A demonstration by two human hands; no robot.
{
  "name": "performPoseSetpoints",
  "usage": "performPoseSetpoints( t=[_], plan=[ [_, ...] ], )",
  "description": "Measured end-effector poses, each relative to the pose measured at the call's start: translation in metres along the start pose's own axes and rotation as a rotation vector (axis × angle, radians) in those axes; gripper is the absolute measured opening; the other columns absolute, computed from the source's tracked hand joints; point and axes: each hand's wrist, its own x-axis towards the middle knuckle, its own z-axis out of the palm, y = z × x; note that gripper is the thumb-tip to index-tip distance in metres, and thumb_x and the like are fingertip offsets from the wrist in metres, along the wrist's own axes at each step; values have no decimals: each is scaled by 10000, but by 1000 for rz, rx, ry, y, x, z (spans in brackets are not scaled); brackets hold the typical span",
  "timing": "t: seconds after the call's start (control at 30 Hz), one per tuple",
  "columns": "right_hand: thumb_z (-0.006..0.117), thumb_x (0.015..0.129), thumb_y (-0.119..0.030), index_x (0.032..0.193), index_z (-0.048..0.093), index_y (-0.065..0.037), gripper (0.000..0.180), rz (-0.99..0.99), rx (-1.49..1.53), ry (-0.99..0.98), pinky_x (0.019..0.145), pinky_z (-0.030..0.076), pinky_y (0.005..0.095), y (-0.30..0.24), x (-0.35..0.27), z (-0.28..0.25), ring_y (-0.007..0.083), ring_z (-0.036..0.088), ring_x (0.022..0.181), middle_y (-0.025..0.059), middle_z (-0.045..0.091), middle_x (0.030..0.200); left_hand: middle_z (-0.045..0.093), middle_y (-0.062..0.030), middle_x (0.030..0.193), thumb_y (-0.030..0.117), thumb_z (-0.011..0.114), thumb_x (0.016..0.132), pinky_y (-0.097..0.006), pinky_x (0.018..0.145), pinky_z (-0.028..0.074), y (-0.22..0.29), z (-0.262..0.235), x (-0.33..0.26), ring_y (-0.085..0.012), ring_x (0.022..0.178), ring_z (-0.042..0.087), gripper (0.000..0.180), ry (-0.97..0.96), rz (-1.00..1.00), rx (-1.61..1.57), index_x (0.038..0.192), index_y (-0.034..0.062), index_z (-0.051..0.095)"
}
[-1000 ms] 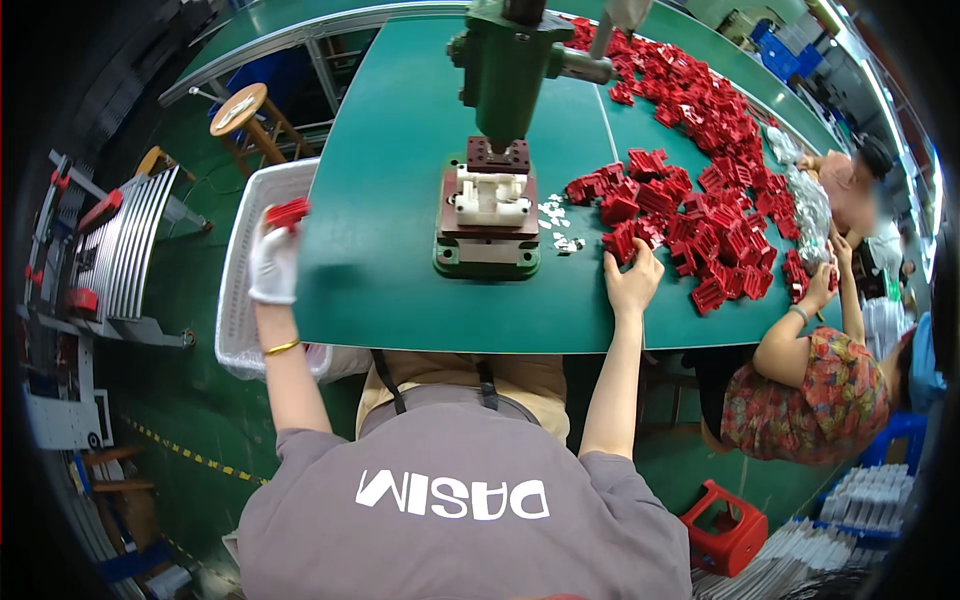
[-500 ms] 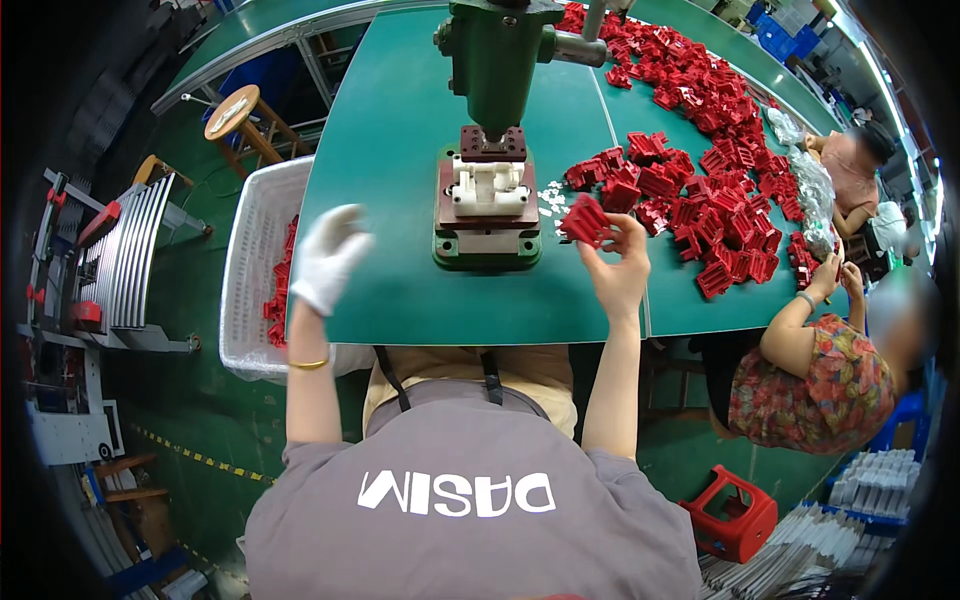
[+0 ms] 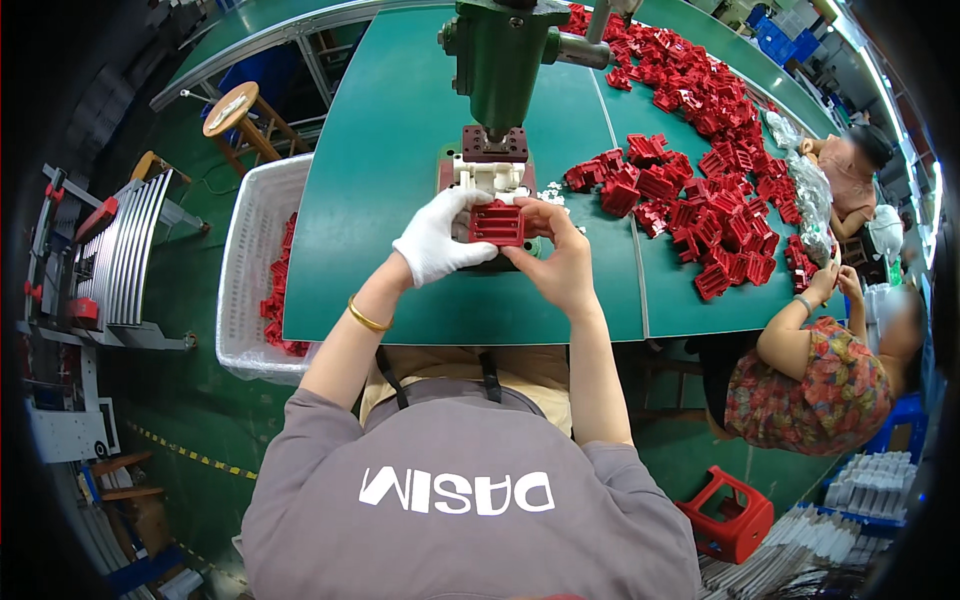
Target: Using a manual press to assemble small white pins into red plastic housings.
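Note:
Between my two hands is a red slotted plastic part (image 3: 497, 224), held up just in front of the white fixture of a green hand press. My left hand (image 3: 440, 238), in a white glove, grips the part's left side. Bare, my right hand (image 3: 556, 256) pinches its right side with thumb and fingers. The white fixture (image 3: 490, 174) sits under the press head (image 3: 494, 143), and its near part is hidden behind my hands and the part. Small white pieces (image 3: 552, 195) lie on the table just right of the fixture.
A large heap of red parts (image 3: 725, 225) covers the right of the green table (image 3: 375, 180). At the table's left edge stands a white basket (image 3: 238, 260) with red parts inside. Two people sit along the right side. A red stool (image 3: 735, 515) stands at lower right.
My right hand has brought the red part leftward from beside the heap to the front of the fixture. My left hand has moved in from the left and now grips it too.

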Motion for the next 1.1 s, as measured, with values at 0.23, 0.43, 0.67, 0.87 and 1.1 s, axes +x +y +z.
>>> performPoseSetpoints(
  t=[0.23, 0.43, 0.67, 0.87, 1.1],
  plan=[
    [738, 806, -56, 1262, 520, -30, 506, 154, 219, 182, 829, 516, 296, 34, -11, 11, 162, 645, 944, 114, 671, 1054, 614, -108, 1158, 96, 810, 725, -312, 930, 513, -19, -24, 36, -159, 1048, 611, 653, 166, -84, -186, 1278, -37, 490],
    [689, 881, -116, 1075, 638, -12, 226, 272, 225, 227, 743, 494, 238, 61, -38, 13, 85, 629, 817, 24, 688, 952, 639, -57, 1029, 206, 839, 689, -280, 861, 507, -14, -29, 64, -144, 898, 605, 591, 111, -148, -18, 1184, 3, 587],
    [682, 892, -121, 1051, 651, -7, 198, 280, 203, 234, 740, 492, 231, 57, -36, 0, 76, 625, 801, 19, 685, 907, 590, -131, 1074, 253, 831, 675, -343, 917, 492, -19, -32, 72, -275, 976, 602, 552, 97, -15, 289, 1149, 64, 620],
    [674, 892, -104, 1019, 656, 2, 166, 89, 138, 289, 713, 482, 221, 25, 15, -24, 64, 600, 769, 16, 671, 869, 518, -175, 1175, 341, 821, 661, -372, 971, 463, -22, -32, 75, -328, 1076, 544, 650, 15, -37, 611, 1200, 72, 578],
    [600, 933, -86, 1180, 569, 10, 267, -541, 100, 549, 809, 499, 258, -64, 170, -71, 145, 622, 924, 85, 642, 996, 402, -169, 1296, 272, 844, 644, -366, 1024, 450, -19, -36, 33, -293, 1163, 499, 921, 137, -106, 262, 1404, 66, 367]
  ],
)
